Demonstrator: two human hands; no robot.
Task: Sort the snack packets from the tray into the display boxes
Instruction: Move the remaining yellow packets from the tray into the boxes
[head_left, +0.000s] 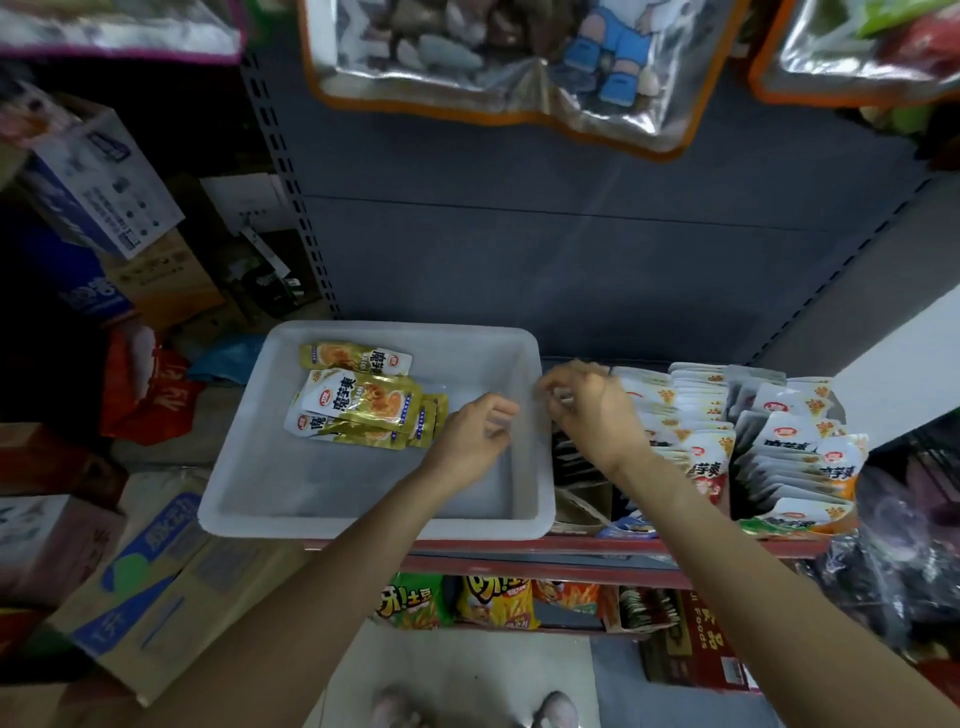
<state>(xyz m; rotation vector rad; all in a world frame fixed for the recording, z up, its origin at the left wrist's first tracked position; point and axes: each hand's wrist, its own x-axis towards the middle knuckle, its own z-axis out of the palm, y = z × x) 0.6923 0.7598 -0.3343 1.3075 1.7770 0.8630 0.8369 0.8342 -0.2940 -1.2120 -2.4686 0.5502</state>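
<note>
Packets (363, 402) are piled in the tray (540, 447) on the shelf. Left hand (475, 434) is held loosely over the tray, holding nothing. Right hand (587, 410) is blurred; its grip cannot be told. Boxes (748, 447) are beside it.

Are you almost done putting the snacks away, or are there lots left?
Nearly done. The display boxes on the right already hold rows of white packets. In the white tray only a small pile of gold packets is left. The left hand hangs over the tray with nothing in it. The right hand is over by the boxes; its fingers are too blurred to show whether it holds a packet.
</note>
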